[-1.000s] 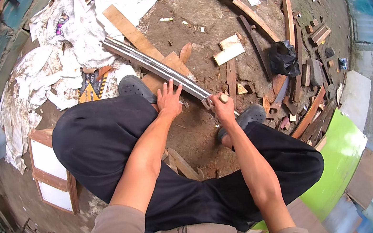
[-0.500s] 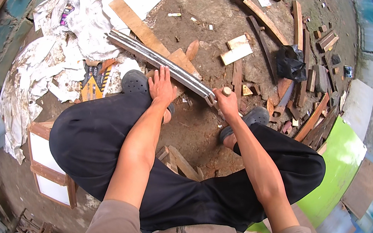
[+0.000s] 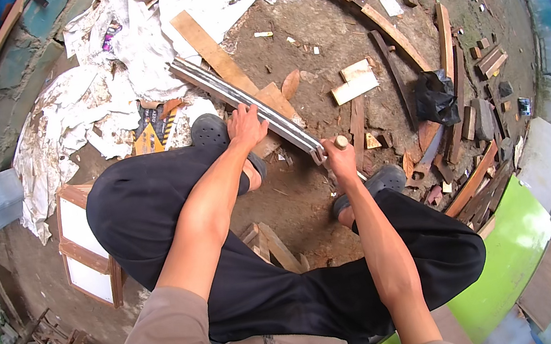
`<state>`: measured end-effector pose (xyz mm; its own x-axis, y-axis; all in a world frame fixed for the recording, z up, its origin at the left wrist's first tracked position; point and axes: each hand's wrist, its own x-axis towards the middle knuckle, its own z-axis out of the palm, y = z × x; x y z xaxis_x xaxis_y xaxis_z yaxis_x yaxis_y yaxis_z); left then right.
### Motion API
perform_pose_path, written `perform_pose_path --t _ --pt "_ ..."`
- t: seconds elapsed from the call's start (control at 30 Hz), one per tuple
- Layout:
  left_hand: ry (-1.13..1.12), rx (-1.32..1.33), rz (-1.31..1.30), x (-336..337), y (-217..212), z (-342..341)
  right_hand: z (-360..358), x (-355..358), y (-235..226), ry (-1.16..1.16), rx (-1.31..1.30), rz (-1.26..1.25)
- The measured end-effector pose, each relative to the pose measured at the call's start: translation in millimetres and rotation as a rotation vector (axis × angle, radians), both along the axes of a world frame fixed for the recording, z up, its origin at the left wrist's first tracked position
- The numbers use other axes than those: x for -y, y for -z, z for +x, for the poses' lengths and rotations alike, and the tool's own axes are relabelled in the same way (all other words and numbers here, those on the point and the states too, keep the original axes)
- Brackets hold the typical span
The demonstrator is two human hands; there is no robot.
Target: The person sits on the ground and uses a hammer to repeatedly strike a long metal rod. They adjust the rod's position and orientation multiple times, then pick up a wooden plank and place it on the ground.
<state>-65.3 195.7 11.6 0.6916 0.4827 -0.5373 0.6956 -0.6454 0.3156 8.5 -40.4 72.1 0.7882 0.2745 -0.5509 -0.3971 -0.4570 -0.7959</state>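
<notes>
A long wooden bar [image 3: 270, 113] with pale and dark lengthwise stripes lies slantwise in front of me, its near end by my right hand. My left hand [image 3: 247, 128] rests on the bar's near side, fingers bent over its edge. Closed in a fist, my right hand [image 3: 341, 162] grips a tool with a round, light wooden handle [image 3: 341, 141]. The tool's kind is hidden by the fist. Beneath the bar are a wide flat board [image 3: 215, 51] and a shorter piece of wood [image 3: 277, 102].
Dirty white sheeting [image 3: 61, 118] spreads at the far left. A white-panelled wooden frame [image 3: 85, 249] stands by my left knee. Scrap wood [image 3: 444, 40], a black plastic bag [image 3: 435, 98] and a handsaw [image 3: 424, 164] lie to the right, near a bright green panel [image 3: 506, 258].
My left hand's fingers, stretched out flatter before, now bend over the bar's edge. The whole view has shifted slightly. My right hand keeps its grip on the wooden handle.
</notes>
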Motion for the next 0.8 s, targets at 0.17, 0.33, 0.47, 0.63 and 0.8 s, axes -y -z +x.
perform_pose_path --t 0.17,0.33,0.47,0.63,0.8 --pt "0.092 0.042 0.168 -32 19 -3 5 -7 -4 -0.061 -0.031 -0.073" --pt "0.296 -0.231 0.188 -69 5 -6 12 -39 -3 -0.237 -0.043 -0.177" --pt "0.334 -0.26 0.087 -86 9 -6 14 -102 1 -0.304 -0.053 -0.178" --pt "0.38 -0.281 -0.016 -104 10 -9 24 -195 -2 -0.32 -0.064 -0.247" --pt "0.344 -0.233 -0.044 -105 9 -14 30 -255 14 -0.363 -0.001 -0.304"
